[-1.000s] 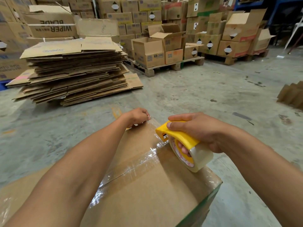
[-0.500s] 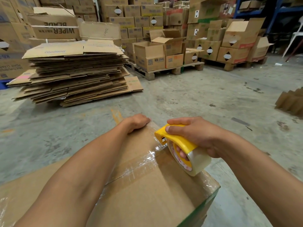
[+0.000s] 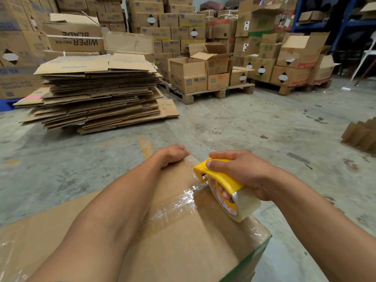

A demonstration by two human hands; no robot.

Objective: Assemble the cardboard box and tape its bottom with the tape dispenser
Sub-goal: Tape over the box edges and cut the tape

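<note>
So the right hand grips the yellow tape dispenser, its roll on the cardboard box near the right edge. The left hand curls over the far edge. Open floor beyond, flat-cardboard stack well off left.

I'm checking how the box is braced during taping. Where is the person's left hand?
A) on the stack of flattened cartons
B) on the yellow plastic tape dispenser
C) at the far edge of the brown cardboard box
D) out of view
C: the left hand holds the far edge of the brown cardboard box, fingers bent over it, while the right hand grips the yellow plastic tape dispenser.
</note>
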